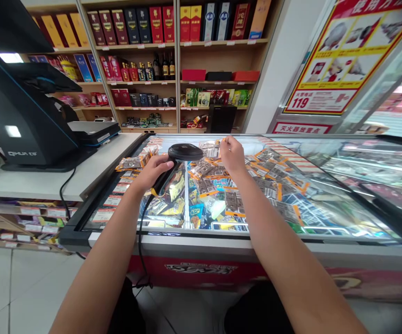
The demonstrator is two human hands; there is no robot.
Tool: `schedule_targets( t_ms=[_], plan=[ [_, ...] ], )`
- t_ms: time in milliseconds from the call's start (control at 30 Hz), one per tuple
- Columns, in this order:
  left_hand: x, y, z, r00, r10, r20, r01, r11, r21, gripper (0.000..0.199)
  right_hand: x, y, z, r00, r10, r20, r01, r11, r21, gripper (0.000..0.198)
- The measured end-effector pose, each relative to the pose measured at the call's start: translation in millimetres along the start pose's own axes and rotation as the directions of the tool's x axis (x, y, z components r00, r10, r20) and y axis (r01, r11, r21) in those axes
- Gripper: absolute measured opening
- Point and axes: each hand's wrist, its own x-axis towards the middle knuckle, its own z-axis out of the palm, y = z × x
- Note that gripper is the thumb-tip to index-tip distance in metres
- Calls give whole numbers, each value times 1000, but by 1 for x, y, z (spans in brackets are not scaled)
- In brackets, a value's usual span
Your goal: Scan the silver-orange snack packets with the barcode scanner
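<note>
My left hand is wrapped round the handle of a black barcode scanner, whose cable hangs down past the freezer's front. To the right, my right hand pinches the corner of a small clear snack packet with a barcode label and orange edge. The packet is just beyond the scanner's head. Below both hands, several similar packets with dark contents lie scattered on the freezer's glass top. A smaller group of packets lies to the left of my left hand.
At left, a black checkout scale stands on a white counter. The chest freezer holds colourful wrapped goods under its glass. Shelves of boxes and bottles line the back, and a red-yellow poster hangs at right.
</note>
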Motion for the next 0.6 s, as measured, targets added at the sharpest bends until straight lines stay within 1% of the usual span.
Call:
schedule_targets(
  t_ms=[100,133,233,400,600],
  plan=[
    [1,0,0,999,-21,39,19,998,65,42,5,4,-4,993,113,20,-113,993,-27,14],
    [1,-1,0,999,-17,50,13,996,93,41,6,5,-5,991,133,18,-133,991,-34,11],
    [3,0,2,998,12,59,-21,987,156,38,7,7,-7,992,128,-12,-128,991,-47,9],
    [4,1,4,996,52,70,-66,973,220,40,5,6,-9,991,132,-37,-134,990,-41,10],
    [3,-4,5,994,0,111,-24,977,212,41,5,6,-9,993,113,-31,-114,993,-17,9]
  ],
)
